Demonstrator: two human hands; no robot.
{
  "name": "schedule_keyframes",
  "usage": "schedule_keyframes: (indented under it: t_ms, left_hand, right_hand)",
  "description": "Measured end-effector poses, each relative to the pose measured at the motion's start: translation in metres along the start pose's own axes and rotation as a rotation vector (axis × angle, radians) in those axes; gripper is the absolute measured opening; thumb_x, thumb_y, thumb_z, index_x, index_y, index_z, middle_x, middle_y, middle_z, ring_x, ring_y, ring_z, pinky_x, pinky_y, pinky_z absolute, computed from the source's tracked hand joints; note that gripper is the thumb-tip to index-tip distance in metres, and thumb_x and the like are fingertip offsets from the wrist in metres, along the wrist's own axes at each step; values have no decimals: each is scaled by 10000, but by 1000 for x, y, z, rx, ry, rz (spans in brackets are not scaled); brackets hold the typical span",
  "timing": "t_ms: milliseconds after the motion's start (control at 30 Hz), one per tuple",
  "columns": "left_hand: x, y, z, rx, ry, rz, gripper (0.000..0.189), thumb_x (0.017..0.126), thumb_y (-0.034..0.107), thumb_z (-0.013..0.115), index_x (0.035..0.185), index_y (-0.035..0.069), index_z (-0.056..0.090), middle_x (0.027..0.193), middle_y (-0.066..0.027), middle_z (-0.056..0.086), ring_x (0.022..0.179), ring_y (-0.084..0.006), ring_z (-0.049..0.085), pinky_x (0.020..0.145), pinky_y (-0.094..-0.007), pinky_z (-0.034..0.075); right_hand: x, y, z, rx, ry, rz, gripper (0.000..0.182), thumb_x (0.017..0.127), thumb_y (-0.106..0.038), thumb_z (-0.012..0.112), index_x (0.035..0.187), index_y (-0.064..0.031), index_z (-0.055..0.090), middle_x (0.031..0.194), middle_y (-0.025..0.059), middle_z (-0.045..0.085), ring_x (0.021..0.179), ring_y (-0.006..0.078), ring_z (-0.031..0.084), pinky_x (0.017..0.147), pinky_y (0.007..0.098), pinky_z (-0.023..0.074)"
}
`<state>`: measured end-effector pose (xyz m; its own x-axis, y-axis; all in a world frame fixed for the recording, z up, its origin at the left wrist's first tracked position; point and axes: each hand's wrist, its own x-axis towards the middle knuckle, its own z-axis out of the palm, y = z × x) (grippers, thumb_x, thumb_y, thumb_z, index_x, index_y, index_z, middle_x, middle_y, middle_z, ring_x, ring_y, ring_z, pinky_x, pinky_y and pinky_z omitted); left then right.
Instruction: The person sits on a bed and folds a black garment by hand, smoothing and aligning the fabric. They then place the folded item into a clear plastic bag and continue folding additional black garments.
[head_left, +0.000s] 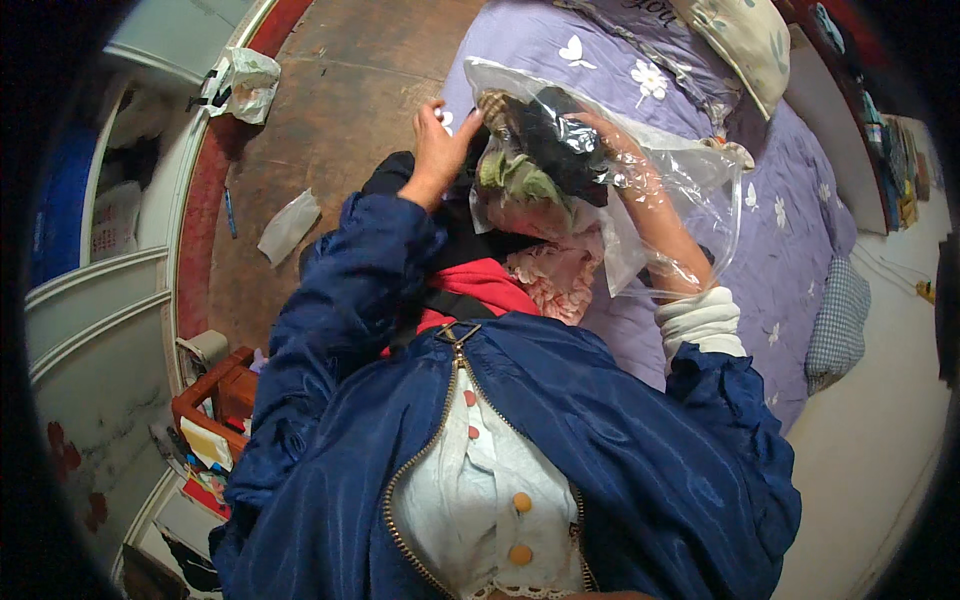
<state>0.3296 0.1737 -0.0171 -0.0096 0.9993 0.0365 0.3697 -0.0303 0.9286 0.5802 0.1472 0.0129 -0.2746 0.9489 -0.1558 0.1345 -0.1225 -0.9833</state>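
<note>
A clear plastic bag (675, 187) lies across my lap and the bed's edge, with bunched clothes inside. Among them are a black garment (559, 135), a green piece (517, 176) and a brown checked piece (496, 112). My right hand (607, 139) reaches through the bag's mouth, its forearm under the film, and rests against the black garment; its grip is partly hidden by glare. Beside the bag's left side is my left hand (442, 154), thumb and fingers apart, the thumb tip close to the film. Pink ruffled fabric (559, 277) shows below the bag.
The bed has a purple flowered cover (795, 225), with a pale pillow (742, 52) at its far end and a checked cushion (838, 326) at right. On the brown floor lie a white sheet (290, 227) and a blue pen (229, 213). A wooden stool (214, 397) stands at left.
</note>
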Motion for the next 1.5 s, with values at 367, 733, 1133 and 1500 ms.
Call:
schedule_keyframes:
  t_ms: [367, 733, 1133, 1500]
  left_hand:
    - [75, -55, 1, -412, 68, -565, 165, 792, 27, 552, 935, -50, 522, 749, -109, 574, 591, -182, 575, 543, -301, 500]
    - [-66, 40, 2, -47, -453, 334, 215, 769, 148, 634, 872, -7, 527, 777, -132, 572, 691, -220, 583, 609, -314, 457]
    - [-143, -31, 55, 661, -1071, 296, 377, 653, 288, 690, 856, -3, 564, 838, -186, 615, 767, -333, 608, 660, -401, 488]
    - [-147, 0, 34, -39, -882, 181, 128, 718, 34, 596, 838, 43, 553, 717, -10, 506, 601, -91, 475, 533, -230, 391]
  right_hand:
    - [-58, -41, -89, 504, 535, 310, 305, 790, -207, 603, 1040, -35, 572, 1025, 75, 588, 889, 176, 579, 786, 307, 474]
    - [-272, -40, -54, 483, 741, -169, 343, 833, -219, 518, 1107, -14, 536, 1087, 107, 569, 976, 228, 555, 880, 336, 436]
    - [-221, 0, 56, 745, 631, 187, 633, 734, -157, 589, 1304, -45, 335, 1179, 108, 493, 1014, 220, 521, 878, 319, 423]
    - [-180, 65, 121, 470, 275, 616, 512, 685, -97, 658, 1157, -39, 469, 1008, 83, 577, 891, 184, 570, 762, 296, 473]
